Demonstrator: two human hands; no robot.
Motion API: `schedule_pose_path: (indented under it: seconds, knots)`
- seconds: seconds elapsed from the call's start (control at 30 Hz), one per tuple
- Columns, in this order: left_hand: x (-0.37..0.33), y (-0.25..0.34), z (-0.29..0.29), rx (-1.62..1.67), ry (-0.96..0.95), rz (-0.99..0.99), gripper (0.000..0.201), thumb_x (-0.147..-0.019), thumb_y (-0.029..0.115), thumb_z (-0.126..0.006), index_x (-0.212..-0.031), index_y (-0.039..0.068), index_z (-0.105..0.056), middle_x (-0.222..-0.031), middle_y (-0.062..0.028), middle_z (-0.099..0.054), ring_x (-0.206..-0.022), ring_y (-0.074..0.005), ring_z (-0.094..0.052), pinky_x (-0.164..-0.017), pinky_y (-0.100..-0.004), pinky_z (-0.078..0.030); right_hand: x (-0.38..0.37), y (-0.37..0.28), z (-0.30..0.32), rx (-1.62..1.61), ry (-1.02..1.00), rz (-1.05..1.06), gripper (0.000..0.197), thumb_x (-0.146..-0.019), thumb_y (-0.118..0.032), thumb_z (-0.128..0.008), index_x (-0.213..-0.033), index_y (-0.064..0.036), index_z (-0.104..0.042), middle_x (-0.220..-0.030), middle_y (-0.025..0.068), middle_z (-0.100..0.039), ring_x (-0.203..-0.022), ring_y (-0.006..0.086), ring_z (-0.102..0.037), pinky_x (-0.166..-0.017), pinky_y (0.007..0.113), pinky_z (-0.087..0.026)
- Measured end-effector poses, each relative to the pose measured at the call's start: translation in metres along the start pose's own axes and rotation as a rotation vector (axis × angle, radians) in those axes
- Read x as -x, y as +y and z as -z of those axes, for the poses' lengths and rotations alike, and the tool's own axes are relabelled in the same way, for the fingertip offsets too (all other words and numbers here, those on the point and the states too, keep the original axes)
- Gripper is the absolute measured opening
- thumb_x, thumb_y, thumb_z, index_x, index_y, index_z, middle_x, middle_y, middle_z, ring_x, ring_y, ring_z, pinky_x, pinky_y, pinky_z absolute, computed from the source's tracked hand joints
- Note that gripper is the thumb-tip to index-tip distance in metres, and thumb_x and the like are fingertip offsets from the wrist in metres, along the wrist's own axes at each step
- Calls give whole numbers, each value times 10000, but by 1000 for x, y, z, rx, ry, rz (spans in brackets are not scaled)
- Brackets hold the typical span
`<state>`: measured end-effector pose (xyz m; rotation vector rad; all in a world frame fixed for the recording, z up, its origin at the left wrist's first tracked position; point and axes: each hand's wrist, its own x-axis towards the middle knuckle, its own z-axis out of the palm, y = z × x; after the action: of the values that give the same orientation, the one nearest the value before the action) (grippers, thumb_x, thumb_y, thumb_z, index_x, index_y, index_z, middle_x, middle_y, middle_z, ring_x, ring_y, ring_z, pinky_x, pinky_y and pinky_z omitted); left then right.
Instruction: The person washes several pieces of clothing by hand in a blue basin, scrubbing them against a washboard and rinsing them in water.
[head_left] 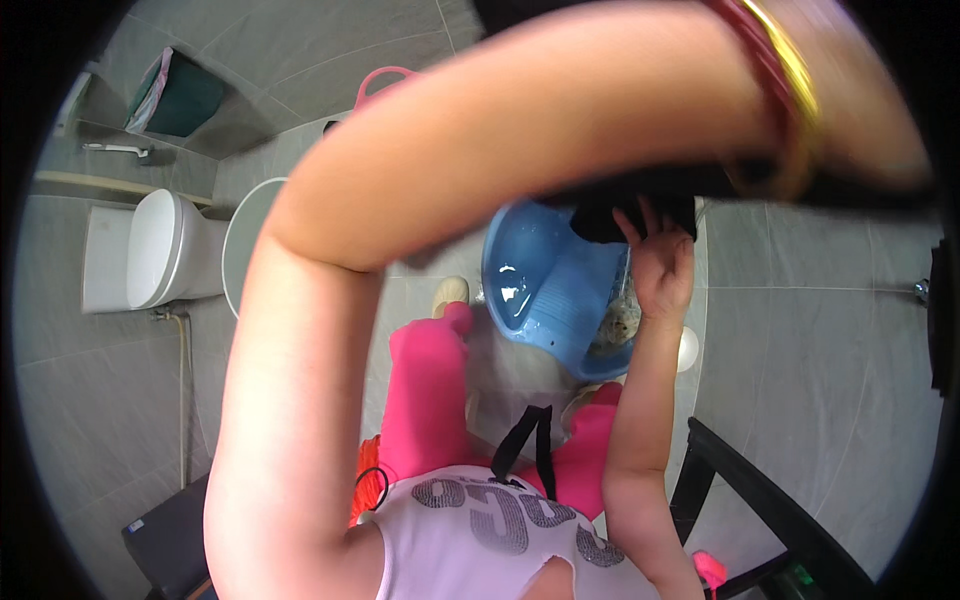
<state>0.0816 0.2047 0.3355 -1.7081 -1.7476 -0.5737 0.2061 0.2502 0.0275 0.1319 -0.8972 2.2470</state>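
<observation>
My left arm reaches up and bends across the upper view. Its hand (pixel 872 115), wearing red and gold bangles (pixel 785 70) at the wrist, is blurred at the upper right and its fingers cannot be made out. Dark cloth (pixel 598 222) stretches below that forearm and hangs over a blue washbasin (pixel 515 255) with a ridged washboard part. My right hand (pixel 662 272) is at the cloth's lower edge, fingers stretched out and apart, touching or just in front of it. Water and a pale, mottled thing (pixel 620 322) lie in the basin's right side; its kind is unclear.
A white toilet (pixel 160 250) stands at the left, with a pale round tub (pixel 240 245) beside it. A green bin (pixel 180 95) is at the upper left, and a pink handle (pixel 385 80) shows behind my arm. A black frame (pixel 760 490) stands at the lower right.
</observation>
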Motion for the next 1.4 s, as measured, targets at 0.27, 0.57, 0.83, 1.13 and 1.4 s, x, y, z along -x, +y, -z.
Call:
schedule_pose_path:
  seconds: [0.27,0.57,0.83,1.13,1.4]
  knots:
    - [113,84,-123,1169,-165,67,238,-753,198,-590,-951,73,-632,-940,-128,-633,-934,-303,-593,-820,-386,-476,24,-4,126,26,641,-188,367,-900,-291,-477,-1187,-64,-503,-1235,78,-521,-1169,230,-456,-999,383,-354]
    - [300,-9,-207,785,-715,597,891,-665,300,-767,-1382,122,-270,-1346,-188,-372,-1219,-387,-386,-985,-435,-367,-12,-13,24,-68,803,-392,234,-863,-339,-562,-866,-105,-551,-804,18,-604,-707,157,-543,-730,356,-440]
    - [386,-13,-295,-141,-1156,391,644,-866,218,-511,-1435,231,-209,-1394,-147,-366,-1234,-306,-400,-979,-478,-329,59,27,164,1284,675,-833,407,-780,-373,-658,-989,-31,-587,-969,132,-566,-913,247,-563,-768,350,-470]
    - [378,38,-306,187,-951,-136,149,-771,205,-532,-743,181,-676,-886,-1,-610,-935,-178,-518,-773,-352,-383,42,67,203,1664,706,-564,845,-752,-488,-657,-1387,-64,-295,-1426,266,-221,-1304,406,-269,-1065,405,-256]
    - [415,28,-312,214,-1088,340,683,-757,344,-671,-1317,78,-385,-1405,-148,-303,-1268,-360,-324,-1000,-529,-323,22,177,190,1777,-249,-1053,604,-829,-599,-439,-1318,-245,-462,-1442,107,-293,-1336,415,-173,-1049,543,-236]
